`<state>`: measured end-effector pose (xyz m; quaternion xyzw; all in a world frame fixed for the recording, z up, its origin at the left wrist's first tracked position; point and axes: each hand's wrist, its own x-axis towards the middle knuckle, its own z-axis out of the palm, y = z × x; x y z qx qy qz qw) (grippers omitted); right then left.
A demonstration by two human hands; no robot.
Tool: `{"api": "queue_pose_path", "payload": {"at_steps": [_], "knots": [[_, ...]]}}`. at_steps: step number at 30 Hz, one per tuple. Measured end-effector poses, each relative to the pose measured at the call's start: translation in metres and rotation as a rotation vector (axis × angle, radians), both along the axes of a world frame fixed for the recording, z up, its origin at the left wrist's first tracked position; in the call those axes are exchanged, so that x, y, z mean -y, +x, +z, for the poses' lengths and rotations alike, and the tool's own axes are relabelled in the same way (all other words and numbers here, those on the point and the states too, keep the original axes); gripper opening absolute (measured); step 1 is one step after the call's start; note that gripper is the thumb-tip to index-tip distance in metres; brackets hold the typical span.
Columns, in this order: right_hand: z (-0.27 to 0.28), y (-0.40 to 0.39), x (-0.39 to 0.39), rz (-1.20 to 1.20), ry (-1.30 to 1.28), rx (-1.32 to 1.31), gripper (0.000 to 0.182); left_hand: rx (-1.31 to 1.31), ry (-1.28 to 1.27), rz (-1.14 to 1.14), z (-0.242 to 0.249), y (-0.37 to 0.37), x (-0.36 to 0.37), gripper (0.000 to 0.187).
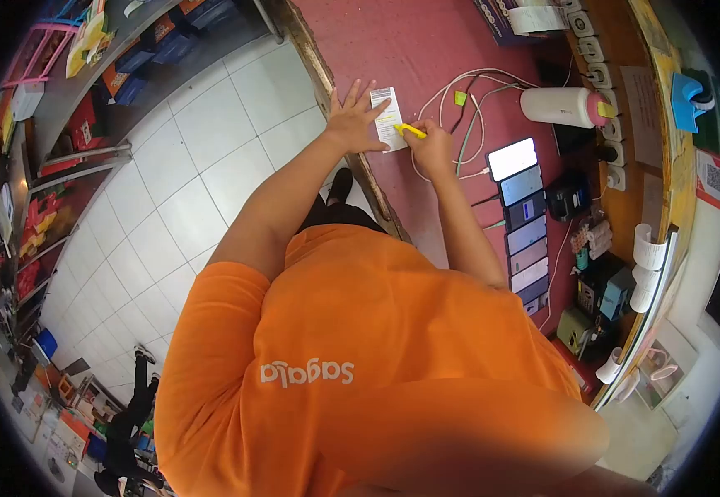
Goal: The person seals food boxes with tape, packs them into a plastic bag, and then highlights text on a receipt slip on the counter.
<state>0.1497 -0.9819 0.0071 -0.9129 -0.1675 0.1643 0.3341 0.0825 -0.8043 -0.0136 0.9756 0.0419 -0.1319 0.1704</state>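
A narrow white printed receipt (387,131) with yellow streaks across its text lies on the red counter top (352,37). My left hand (354,118) rests flat on its left side, fingers spread, holding it against the surface. In my right hand (432,151) is a yellow highlighter (414,131), gripped between the fingers. Its tip points at the receipt's right edge and seems to touch the paper. The palm side of my right hand is hidden.
White cables (447,87) coil just right of the receipt. A row of several phones (527,211) runs down the counter, near a pale bottle (557,107) lying on its side. Power sockets line the wooden ledge. Another person (128,422) in dark clothes is at lower left, by shelves.
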Motion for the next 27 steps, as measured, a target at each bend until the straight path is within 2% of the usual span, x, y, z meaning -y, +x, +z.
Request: {"api": "queue_pose_path", "payload": {"at_steps": [6,22,27], "knots": [[-0.002,-0.008,-0.012,0.067,0.01,0.07,0.026,0.021,0.0,-0.007,-0.003,-0.003,0.0,0.097],[-0.006,-0.007,0.0,0.013,0.082,0.066,0.021,0.036,0.01,-0.001,-0.006,-0.002,0.001,0.098],[-0.006,-0.016,-0.001,0.098,0.046,0.058,0.022,0.048,-0.003,0.003,-0.006,-0.002,0.0,0.098]]}}
